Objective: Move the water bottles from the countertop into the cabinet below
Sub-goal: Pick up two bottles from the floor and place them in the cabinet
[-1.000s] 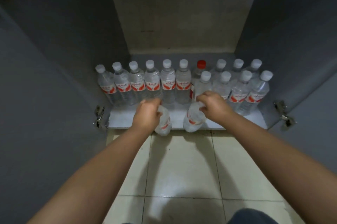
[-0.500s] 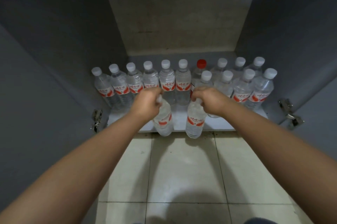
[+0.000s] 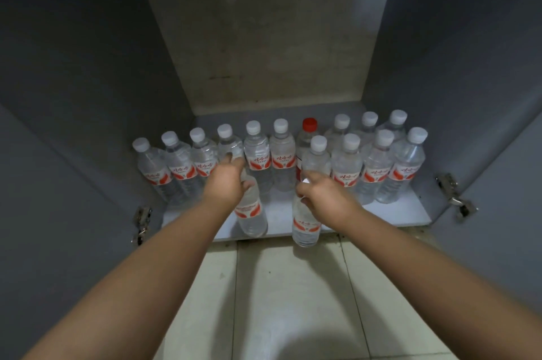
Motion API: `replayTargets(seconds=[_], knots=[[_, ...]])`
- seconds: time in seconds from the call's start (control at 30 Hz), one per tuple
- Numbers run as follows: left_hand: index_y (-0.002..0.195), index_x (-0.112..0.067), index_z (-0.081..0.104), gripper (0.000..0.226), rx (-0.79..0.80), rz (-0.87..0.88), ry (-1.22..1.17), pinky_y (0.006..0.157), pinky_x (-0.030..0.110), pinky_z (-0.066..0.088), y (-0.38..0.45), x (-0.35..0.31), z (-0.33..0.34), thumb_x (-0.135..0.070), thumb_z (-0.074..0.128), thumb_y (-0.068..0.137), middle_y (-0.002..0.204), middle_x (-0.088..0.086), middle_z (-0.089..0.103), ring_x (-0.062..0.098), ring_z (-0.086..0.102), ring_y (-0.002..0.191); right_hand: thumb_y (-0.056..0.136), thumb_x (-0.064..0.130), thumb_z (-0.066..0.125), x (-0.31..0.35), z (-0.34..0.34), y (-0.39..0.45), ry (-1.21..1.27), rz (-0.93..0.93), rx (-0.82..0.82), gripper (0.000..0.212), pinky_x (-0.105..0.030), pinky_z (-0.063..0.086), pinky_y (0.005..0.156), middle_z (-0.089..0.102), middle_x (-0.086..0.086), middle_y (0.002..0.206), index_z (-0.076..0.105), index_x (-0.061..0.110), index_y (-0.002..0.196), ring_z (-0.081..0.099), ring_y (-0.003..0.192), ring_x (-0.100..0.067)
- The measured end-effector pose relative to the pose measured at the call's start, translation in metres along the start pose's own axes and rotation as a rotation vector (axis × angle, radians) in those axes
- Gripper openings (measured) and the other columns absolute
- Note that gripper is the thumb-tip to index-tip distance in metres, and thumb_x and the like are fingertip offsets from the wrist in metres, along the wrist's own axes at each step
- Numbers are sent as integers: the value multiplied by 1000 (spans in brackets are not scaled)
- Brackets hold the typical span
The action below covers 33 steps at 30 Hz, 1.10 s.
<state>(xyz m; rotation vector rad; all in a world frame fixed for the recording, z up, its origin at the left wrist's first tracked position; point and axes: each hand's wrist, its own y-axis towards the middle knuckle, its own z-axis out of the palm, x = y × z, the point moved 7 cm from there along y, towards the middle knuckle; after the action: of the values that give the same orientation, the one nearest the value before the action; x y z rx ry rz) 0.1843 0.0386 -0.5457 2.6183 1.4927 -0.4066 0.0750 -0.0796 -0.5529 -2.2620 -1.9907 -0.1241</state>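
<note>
My left hand (image 3: pixel 225 186) grips the neck of a clear water bottle (image 3: pixel 251 216) with a red and white label, upright near the front of the white cabinet floor (image 3: pixel 390 213). My right hand (image 3: pixel 321 195) grips the top of a second bottle (image 3: pixel 305 224), whose base hangs over the cabinet's front edge. Behind them several white-capped bottles (image 3: pixel 283 154) stand in a row along the back, with a second row (image 3: pixel 346 166) in front at the right. One bottle has a red cap (image 3: pixel 309 124).
The grey cabinet doors (image 3: pixel 58 213) stand open on both sides, with metal hinges (image 3: pixel 142 221) at the left and right (image 3: pixel 454 195). Pale floor tiles (image 3: pixel 287 301) lie below the cabinet's front edge. Bare shelf shows at the front left and front right.
Both hands have brought their bottles upright and farther in over the cabinet floor. The view has shifted closer and lower, so the cabinet looks larger.
</note>
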Motion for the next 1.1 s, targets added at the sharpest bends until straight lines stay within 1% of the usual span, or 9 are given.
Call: replayTargets(seconds=[0.13, 0.23, 0.37, 0.47, 0.53, 0.67, 0.83, 0.97, 1.1], knots=[[120, -13, 57, 29, -83, -104, 90, 88, 36, 48, 4, -1, -6, -24, 56, 92, 124, 16, 47, 33, 54, 107, 91, 3, 49, 0, 0, 0, 46, 14, -7, 40, -36, 46, 96, 43, -17, 137, 47, 12, 130, 48, 122, -32], [130, -13, 49, 41, -28, 106, 125, 92, 38, 47, 4, -12, -5, -8, 57, 90, 130, 14, 48, 32, 52, 115, 92, 6, 51, -5, -4, -1, 127, 86, -24, 46, -40, 44, 102, 32, -16, 147, 38, 8, 136, 46, 125, -34], [139, -14, 40, 61, 27, 360, 162, 108, 34, 38, 3, -15, -7, 10, 53, 85, 145, 8, 41, 26, 43, 131, 91, 16, 54, -7, -8, -1, 73, 141, -23, 37, -39, 48, 89, 50, -18, 126, 48, 6, 126, 54, 110, -35], [143, -13, 32, 63, 58, 263, 108, 111, 35, 34, 4, -7, -1, 3, 54, 86, 152, 9, 32, 27, 35, 137, 91, 17, 54, -8, -9, 3, 51, 162, 14, 34, -38, 49, 86, 54, -17, 120, 50, 6, 123, 56, 107, -33], [141, -13, 34, 59, 114, 151, 41, 103, 37, 42, 4, -4, 6, -11, 57, 86, 144, 12, 43, 29, 45, 129, 91, 15, 54, -8, -10, 7, 60, 166, 36, 32, -39, 49, 88, 54, -17, 121, 51, 6, 122, 56, 108, -33], [122, -16, 49, 37, 54, -5, 64, 82, 34, 50, 13, -7, 1, -34, 56, 90, 117, 12, 64, 30, 60, 107, 91, 11, 53, -8, -11, 17, 48, 144, 105, 32, -36, 48, 90, 54, -17, 123, 51, 6, 123, 56, 111, -32], [120, -12, 52, 28, 52, 175, 112, 87, 34, 49, 25, -20, 4, -16, 53, 92, 119, 13, 61, 29, 58, 110, 90, 1, 51, -9, -23, 36, 66, 156, 64, 21, -35, 50, 83, 58, -22, 116, 57, -1, 109, 59, 105, -35], [126, -9, 53, 36, 27, 255, 45, 97, 33, 44, 38, -20, 2, -4, 54, 90, 130, 15, 57, 28, 54, 119, 92, 2, 50, -15, -29, 54, 91, 183, -15, 23, -32, 49, 86, 57, -20, 120, 55, 0, 114, 58, 110, -32], [126, -7, 54, 39, 57, 324, 43, 95, 26, 40, 56, -26, 8, -1, 55, 88, 132, 15, 56, 27, 52, 121, 92, -2, 46, -8, -24, 71, 96, 150, -16, 27, -35, 49, 88, 55, -20, 126, 53, 0, 118, 56, 113, -33]])
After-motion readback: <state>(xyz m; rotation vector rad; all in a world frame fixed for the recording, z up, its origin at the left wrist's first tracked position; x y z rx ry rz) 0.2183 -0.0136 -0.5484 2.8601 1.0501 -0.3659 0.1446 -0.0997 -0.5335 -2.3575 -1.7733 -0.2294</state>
